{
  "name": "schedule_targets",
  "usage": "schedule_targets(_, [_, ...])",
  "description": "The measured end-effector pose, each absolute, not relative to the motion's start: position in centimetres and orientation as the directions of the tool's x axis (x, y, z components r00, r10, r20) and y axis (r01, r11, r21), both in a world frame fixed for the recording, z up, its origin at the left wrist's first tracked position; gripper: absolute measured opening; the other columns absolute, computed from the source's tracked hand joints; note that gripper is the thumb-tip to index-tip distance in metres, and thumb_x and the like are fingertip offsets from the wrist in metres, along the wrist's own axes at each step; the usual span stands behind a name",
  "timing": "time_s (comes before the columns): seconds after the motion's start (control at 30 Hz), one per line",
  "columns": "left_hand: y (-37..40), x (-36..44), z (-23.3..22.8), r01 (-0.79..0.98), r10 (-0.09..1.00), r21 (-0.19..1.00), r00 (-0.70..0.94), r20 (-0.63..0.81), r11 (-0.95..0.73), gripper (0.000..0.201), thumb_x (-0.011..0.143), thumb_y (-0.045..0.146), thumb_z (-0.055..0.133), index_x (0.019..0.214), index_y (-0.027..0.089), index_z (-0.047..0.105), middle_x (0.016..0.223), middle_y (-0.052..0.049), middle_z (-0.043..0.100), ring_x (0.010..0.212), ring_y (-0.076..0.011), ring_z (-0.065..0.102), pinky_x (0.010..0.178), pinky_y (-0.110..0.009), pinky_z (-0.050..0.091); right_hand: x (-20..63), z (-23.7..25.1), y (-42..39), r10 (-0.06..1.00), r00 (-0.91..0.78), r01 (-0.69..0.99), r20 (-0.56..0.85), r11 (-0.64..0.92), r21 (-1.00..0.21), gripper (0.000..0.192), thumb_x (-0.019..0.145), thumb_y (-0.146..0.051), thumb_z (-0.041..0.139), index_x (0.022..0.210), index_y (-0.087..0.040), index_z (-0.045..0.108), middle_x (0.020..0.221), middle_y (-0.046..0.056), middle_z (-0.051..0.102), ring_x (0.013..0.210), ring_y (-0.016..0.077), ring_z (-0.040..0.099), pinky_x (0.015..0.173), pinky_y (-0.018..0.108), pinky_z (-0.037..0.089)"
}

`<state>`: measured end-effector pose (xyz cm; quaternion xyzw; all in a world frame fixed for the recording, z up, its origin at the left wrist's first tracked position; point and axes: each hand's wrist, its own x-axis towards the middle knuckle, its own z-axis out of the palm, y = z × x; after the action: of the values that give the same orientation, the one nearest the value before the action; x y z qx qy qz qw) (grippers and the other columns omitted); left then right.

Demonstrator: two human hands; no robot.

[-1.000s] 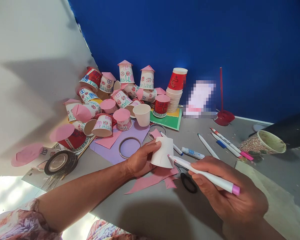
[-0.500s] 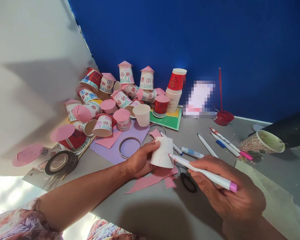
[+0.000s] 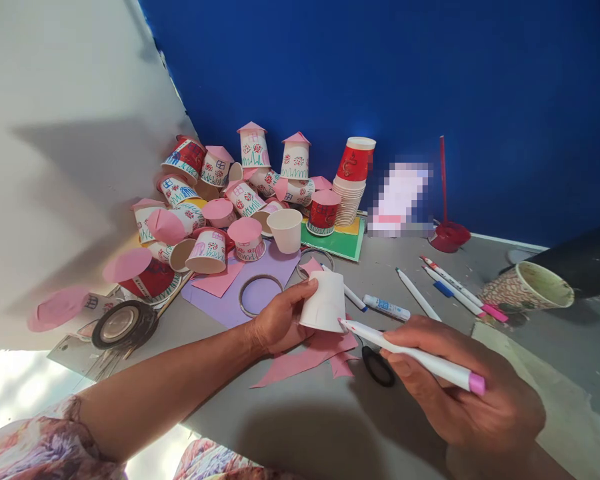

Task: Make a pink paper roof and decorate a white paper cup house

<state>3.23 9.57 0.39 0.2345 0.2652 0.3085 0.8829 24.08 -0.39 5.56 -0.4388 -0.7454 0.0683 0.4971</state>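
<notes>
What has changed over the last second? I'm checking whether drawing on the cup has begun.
Very little. The left hand keeps the upside-down white paper cup gripped, and the right hand keeps the pink-capped marker with its tip at the cup's lower rim; both shifted only slightly. No mark is visible on the cup. The scissors and decorated cups stayed put.

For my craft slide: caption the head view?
Left hand holds a white cup upside down while right hand touches a marker to it.
</notes>
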Motion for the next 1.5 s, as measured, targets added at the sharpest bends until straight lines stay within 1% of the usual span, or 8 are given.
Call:
schedule_targets(0.07, [9.6,3.2,0.4,-0.41,0.658,0.578,0.682,-0.32,0.705,0.05,0.085,0.042,0.076,0.122,0.011,0.066,0.098,-0.015,0.078,0.095,-0.0334,0.075,0.091,-0.044,0.057,24.1,5.6,-0.4,0.728,-0.125,0.57,0.674,0.608,-0.552,0.016,0.091,-0.014,0.068,0.105,-0.022,0.071,0.08,0.001,0.076,0.062,0.0148,0.071,0.057,0.026,0.057])
schedule_targets(0.23, [9.7,3.3,0.2,-0.433,0.654,0.54,0.683,-0.326,0.722,0.046,0.084,0.037,0.076,0.122,0.012,0.065,0.099,-0.014,0.077,0.088,-0.0278,0.075,0.087,-0.042,0.058,24.3,5.2,-0.4,0.713,-0.088,0.579,0.695,0.605,-0.547,0.022,0.09,-0.012,0.07,0.109,-0.024,0.071,0.084,0.001,0.077,0.069,0.0168,0.073,0.064,0.028,0.059])
schedule_targets(0.5, [9.6,3.3,0.1,-0.425,0.664,0.565,0.673,-0.326,0.707,0.047,0.084,0.038,0.077,0.121,0.011,0.066,0.099,-0.014,0.078,0.089,-0.0275,0.074,0.087,-0.04,0.057,24.3,5.1,-0.4,0.716,-0.113,0.58,0.689,0.61,-0.54,0.023,0.091,-0.011,0.069,0.109,-0.025,0.071,0.083,0.002,0.077,0.069,0.0186,0.073,0.061,0.03,0.059])
schedule_targets(0.7, [9.7,3.2,0.1,-0.409,0.632,0.581,0.734,-0.249,0.704,0.049,0.087,0.044,0.072,0.121,0.01,0.064,0.099,-0.016,0.078,0.093,-0.0343,0.076,0.093,-0.046,0.054,24.1,6.0,-0.6,0.729,-0.14,0.553,0.67,0.619,-0.558,0.015,0.092,-0.013,0.065,0.102,-0.022,0.07,0.078,0.002,0.075,0.064,0.0168,0.072,0.057,0.028,0.057])
schedule_targets(0.83, [9.7,3.2,0.1,-0.398,0.642,0.606,0.722,-0.256,0.689,0.051,0.085,0.047,0.074,0.117,0.008,0.065,0.096,-0.017,0.078,0.093,-0.0359,0.076,0.093,-0.047,0.054,24.1,6.4,-0.6,0.734,-0.17,0.543,0.658,0.627,-0.559,0.014,0.091,-0.012,0.064,0.101,-0.022,0.069,0.076,0.0,0.075,0.063,0.0149,0.071,0.058,0.026,0.057])
schedule_targets(1.03, [9.6,3.3,0.4,-0.412,0.656,0.58,0.691,-0.304,0.703,0.048,0.085,0.041,0.076,0.119,0.009,0.065,0.097,-0.015,0.078,0.089,-0.0291,0.075,0.089,-0.041,0.056,24.2,5.9,-0.5,0.745,-0.112,0.568,0.658,0.591,-0.573,0.016,0.09,-0.012,0.064,0.101,-0.021,0.071,0.079,0.002,0.075,0.065,0.0163,0.073,0.058,0.026,0.058])
schedule_targets(1.3, [9.6,3.4,0.2,-0.406,0.66,0.601,0.695,-0.286,0.688,0.059,0.075,0.046,0.085,0.119,0.013,0.063,0.092,-0.01,0.076,0.084,-0.0319,0.076,0.085,-0.044,0.057,24.1,6.4,-0.5,0.726,-0.149,0.573,0.671,0.617,-0.54,0.013,0.091,-0.012,0.064,0.098,-0.021,0.07,0.076,0.001,0.075,0.061,0.0143,0.071,0.055,0.024,0.057])
schedule_targets(1.5, [9.5,3.6,0.1,-0.426,0.719,0.655,0.642,-0.269,0.625,0.046,0.078,0.041,0.083,0.111,0.013,0.067,0.089,-0.009,0.074,0.078,-0.0247,0.071,0.077,-0.037,0.056,24.3,4.8,-0.6,0.712,-0.054,0.6,0.7,0.584,-0.547,0.016,0.091,-0.012,0.067,0.103,-0.022,0.072,0.085,0.002,0.078,0.068,0.0164,0.073,0.067,0.029,0.06])
